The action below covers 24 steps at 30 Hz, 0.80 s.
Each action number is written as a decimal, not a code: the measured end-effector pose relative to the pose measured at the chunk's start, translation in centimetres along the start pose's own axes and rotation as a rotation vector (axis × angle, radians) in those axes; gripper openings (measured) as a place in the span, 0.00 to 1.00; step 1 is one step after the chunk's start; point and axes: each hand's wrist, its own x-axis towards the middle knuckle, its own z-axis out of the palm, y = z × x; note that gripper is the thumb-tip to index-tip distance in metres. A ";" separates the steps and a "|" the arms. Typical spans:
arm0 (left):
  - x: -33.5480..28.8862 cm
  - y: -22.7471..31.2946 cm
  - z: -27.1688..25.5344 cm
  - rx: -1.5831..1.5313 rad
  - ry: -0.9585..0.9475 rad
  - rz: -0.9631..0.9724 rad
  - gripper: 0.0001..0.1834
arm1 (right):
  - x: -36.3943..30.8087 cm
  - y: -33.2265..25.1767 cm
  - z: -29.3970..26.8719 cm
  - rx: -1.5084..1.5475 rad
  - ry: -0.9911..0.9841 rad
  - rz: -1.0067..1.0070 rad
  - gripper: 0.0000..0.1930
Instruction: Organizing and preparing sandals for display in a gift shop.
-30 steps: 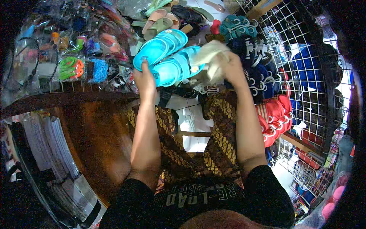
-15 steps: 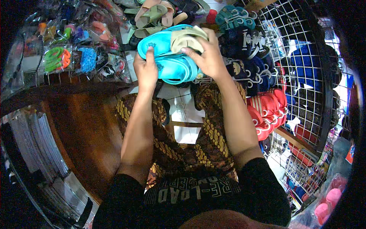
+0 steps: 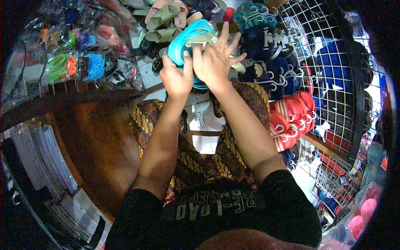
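Note:
A bundle of turquoise sandals is held up in front of me, tilted on edge. My left hand grips its near left side, thumb on top and fingers mostly hidden. Against the right of it lies a beige sandal, largely covered by my right hand. That hand's fingers are stretched and spread, with the palm toward the sandals. A pale tip shows beyond the right fingers, and some turquoise shows below the hands.
Green and pink slides are piled behind the sandals. Bagged colourful goods cover the left shelf. Red sandals and dark blue sandals stand at right, beside a white wire rack. A brown wooden panel stands left.
The turquoise sandals have turned from lying broad side up to a steeper tilt. My left hand has shifted right, and my right hand has spread its fingers, no longer pinching the beige sandal.

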 end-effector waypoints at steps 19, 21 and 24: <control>0.7 -1.1 -1.4 -0.394 0.117 0.005 0.13 | 1.9 1.7 0.4 0.834 -0.374 0.037 0.27; 2.2 -1.3 -2.9 -0.237 0.151 -0.015 0.14 | 1.9 1.9 -0.7 0.948 -0.393 -0.179 0.26; 2.6 -1.2 -3.7 -0.253 0.167 -0.101 0.16 | 3.2 3.6 -2.8 1.932 -0.459 0.578 0.25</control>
